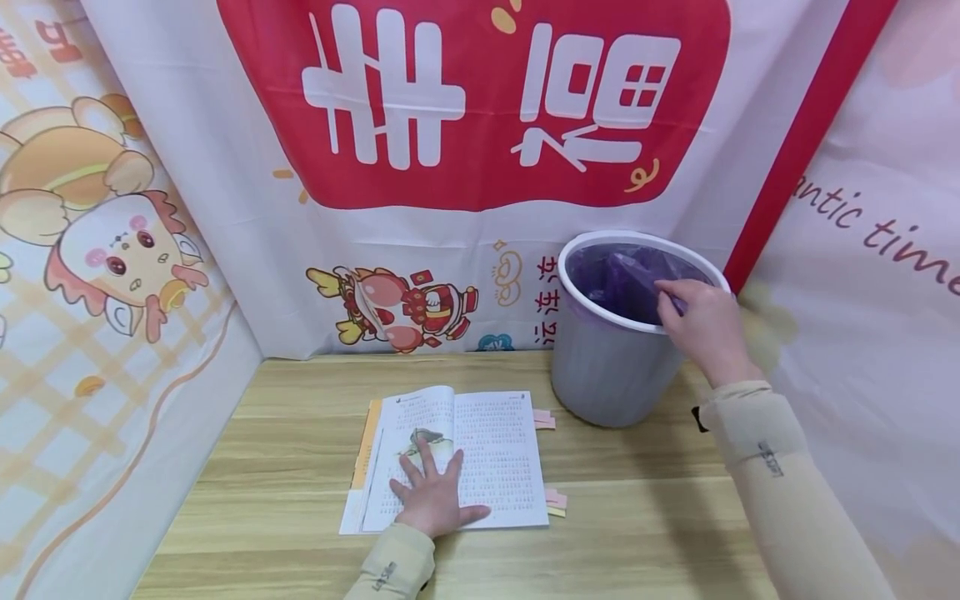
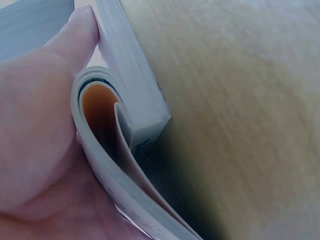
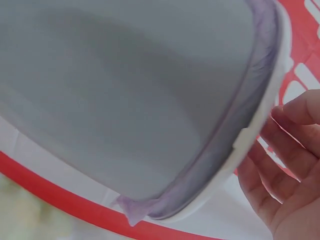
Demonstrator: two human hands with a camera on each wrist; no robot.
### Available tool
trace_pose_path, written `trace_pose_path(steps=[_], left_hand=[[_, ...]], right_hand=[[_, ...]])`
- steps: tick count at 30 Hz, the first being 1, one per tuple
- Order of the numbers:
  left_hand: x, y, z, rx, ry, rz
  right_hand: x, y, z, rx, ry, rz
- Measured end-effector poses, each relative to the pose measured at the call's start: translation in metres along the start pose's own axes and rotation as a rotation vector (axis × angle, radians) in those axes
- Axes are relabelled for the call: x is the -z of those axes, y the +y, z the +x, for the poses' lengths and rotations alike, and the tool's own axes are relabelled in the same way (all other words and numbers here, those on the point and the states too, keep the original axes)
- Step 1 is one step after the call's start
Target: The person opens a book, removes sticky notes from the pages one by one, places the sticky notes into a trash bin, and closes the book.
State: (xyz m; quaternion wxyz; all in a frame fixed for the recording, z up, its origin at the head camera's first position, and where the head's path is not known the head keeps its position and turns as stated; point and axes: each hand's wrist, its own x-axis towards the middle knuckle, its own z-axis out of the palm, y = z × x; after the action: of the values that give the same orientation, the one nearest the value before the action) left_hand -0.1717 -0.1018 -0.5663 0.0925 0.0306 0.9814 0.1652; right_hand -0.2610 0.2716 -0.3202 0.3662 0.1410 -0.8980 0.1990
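Left hand (image 1: 431, 500) on the book (image 1: 498, 458), right hand (image 1: 705, 321) at the bin (image 1: 611, 375)

The left hand lies flat, fingers spread, on the open book on the tabletop (image 1: 285, 467); even pressure should keep its pages down. The right hand bends its fingers over the bin's rim (image 1: 630, 325); a light touch would probably spare the purple liner (image 1: 600, 275). Whether thumb and forefinger pinch anything, I cannot tell. The bin's inner bottom is hidden; the book's print is too small to read.

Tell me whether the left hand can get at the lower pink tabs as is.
Likely yes: the left hand lies spread on the open book, and only printed page shows between it and the lower pink tabs.
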Motion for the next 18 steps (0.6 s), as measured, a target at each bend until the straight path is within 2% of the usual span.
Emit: trace_pose_path(steps=[6,14,18], left_hand=[[-0.003,-0.001,0.002,-0.001,-0.005,0.008],[-0.003,-0.001,0.002,0.0,-0.006,0.01],[0.0,0.0,0.001,-0.002,-0.008,0.005]], right_hand=[[0.006,-0.014,-0.014,0.001,0.078,0.081],[0.007,-0.029,-0.033,0.096,0.16,0.092],[0.004,-0.034,-0.043,0.104,0.182,0.126]])
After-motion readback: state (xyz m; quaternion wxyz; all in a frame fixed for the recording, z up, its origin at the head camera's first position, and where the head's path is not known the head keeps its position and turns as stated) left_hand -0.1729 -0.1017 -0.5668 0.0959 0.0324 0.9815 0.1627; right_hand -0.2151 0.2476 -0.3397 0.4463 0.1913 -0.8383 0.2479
